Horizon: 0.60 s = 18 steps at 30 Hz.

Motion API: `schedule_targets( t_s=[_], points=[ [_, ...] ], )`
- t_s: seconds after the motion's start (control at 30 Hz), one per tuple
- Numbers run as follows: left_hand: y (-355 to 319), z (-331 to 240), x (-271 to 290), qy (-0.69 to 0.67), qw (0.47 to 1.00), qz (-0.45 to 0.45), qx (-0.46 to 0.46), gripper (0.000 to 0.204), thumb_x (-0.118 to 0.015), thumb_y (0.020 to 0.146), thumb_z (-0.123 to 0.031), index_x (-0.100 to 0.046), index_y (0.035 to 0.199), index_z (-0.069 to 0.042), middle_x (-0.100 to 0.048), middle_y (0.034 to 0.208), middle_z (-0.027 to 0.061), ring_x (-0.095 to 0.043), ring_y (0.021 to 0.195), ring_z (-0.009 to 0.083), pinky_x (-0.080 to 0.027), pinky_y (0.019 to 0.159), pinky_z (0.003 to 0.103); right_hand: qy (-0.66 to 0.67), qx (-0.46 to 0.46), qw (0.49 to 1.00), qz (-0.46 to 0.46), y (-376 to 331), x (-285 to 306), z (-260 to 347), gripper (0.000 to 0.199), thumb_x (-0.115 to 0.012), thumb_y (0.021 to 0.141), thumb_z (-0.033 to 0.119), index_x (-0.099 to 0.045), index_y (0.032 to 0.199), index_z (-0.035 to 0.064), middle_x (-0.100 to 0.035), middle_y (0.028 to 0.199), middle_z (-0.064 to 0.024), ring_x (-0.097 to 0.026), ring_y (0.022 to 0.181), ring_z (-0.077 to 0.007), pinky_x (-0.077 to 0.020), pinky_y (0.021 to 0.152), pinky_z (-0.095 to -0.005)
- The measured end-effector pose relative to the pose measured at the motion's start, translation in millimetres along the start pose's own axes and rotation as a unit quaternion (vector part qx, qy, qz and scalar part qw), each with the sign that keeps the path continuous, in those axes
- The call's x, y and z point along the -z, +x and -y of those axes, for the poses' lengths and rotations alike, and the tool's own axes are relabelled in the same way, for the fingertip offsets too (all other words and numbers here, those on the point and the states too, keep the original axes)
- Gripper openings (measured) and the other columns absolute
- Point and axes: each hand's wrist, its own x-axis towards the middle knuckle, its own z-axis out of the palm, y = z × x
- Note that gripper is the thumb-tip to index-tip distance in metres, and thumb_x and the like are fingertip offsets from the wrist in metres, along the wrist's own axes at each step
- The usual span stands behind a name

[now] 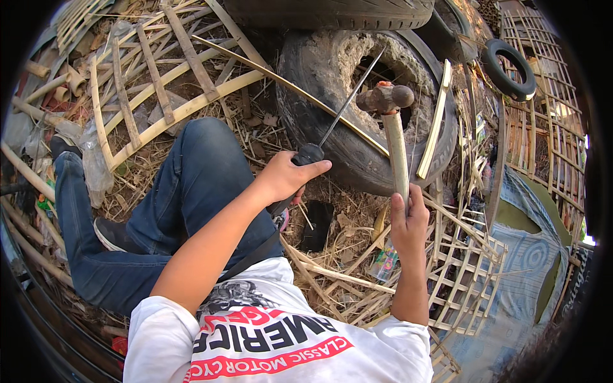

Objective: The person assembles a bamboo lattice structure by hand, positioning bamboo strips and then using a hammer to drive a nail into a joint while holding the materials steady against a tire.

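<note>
My left hand (281, 179) is closed round the black handle of a long screwdriver (348, 102). Its thin metal shaft points up and right over a worn tyre (300, 83), the tip in front of the tyre's rough, clay-like lined hole. In my right hand (410, 220) is a ball-peen hammer (396, 150), gripped low on its pale wooden handle. The hammer's dark rounded head is raised before the tyre's hole, right of the screwdriver shaft and apart from it. A long bamboo strip (287, 85) slants across the tyre, passing behind the shaft. Another pale strip (436, 121) leans at the tyre's right side.
Another tyre (332, 14) lies at the top edge; a small tyre (509, 70) is at right. Bamboo lattices stand at left (153, 83) and lower right (466, 281). Blue cloth (530, 255) lies right. Bamboo scraps and a black flat piece (317, 226) litter the ground.
</note>
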Motion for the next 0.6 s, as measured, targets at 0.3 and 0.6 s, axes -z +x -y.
schedule_targets(
  t_s=[0.3,0.6],
  points=[
    [0,-1,8,0.011,1.0,0.009,-0.015,0.04,-0.065,0.084,-0.043,-0.057,0.077,-0.004,-0.053,0.048,0.0041,-0.053,0.04,0.0123,-0.045,0.043,0.028,-0.076,0.006,0.996,0.048,2,-5,30,0.027,-0.056,0.094,0.025,-0.053,0.106,0.0008,-0.06,0.063,-0.0098,-0.06,0.054,-0.019,-0.0448,0.053,-0.0317],
    [3,-1,8,0.01,1.0,0.013,0.002,0.04,-0.065,0.084,-0.043,-0.057,0.077,-0.004,-0.052,0.048,0.0046,-0.054,0.041,0.0128,-0.045,0.043,0.028,-0.119,-0.008,0.991,0.055,5,-7,34,0.023,-0.054,0.095,0.023,-0.052,0.107,0.0037,-0.059,0.062,-0.0088,-0.058,0.052,-0.0163,-0.043,0.05,-0.0309]
  ],
)
